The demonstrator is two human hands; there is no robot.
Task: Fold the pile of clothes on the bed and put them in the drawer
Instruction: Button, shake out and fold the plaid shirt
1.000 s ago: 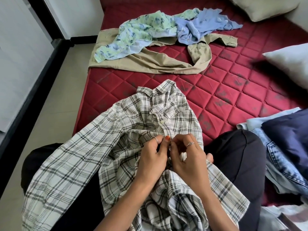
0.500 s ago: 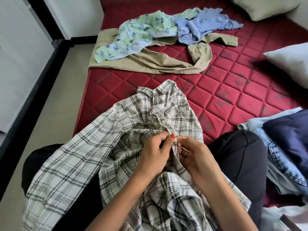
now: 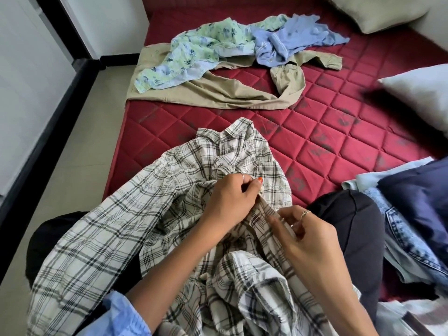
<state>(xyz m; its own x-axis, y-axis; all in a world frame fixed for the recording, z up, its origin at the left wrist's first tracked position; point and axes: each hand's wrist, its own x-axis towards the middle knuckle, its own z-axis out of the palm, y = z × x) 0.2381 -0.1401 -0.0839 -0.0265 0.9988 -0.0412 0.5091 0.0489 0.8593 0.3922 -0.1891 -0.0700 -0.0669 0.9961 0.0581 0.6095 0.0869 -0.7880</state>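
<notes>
A white plaid shirt (image 3: 135, 229) with dark checks lies across my lap, its collar pointing onto the red quilted mattress (image 3: 315, 132). My left hand (image 3: 230, 200) pinches the shirt's front placket just below the collar. My right hand (image 3: 312, 241) grips the same placket strip lower down, fingers curled on the fabric. Farther up the bed lie a green floral garment (image 3: 194, 52), a light blue shirt (image 3: 291, 42) and beige trousers (image 3: 218, 90), all unfolded. No drawer is in view.
Denim jeans (image 3: 407, 236) and a navy garment (image 3: 421, 197) are stacked at my right. Pillows sit at the far right (image 3: 419, 93) and top right (image 3: 378, 13). A tiled floor (image 3: 65, 132) runs along the bed's left edge, beside a white wall.
My right hand has slid down the placket toward me, away from my left hand, which stays pinched near the collar. The camera has tilted slightly downward.
</notes>
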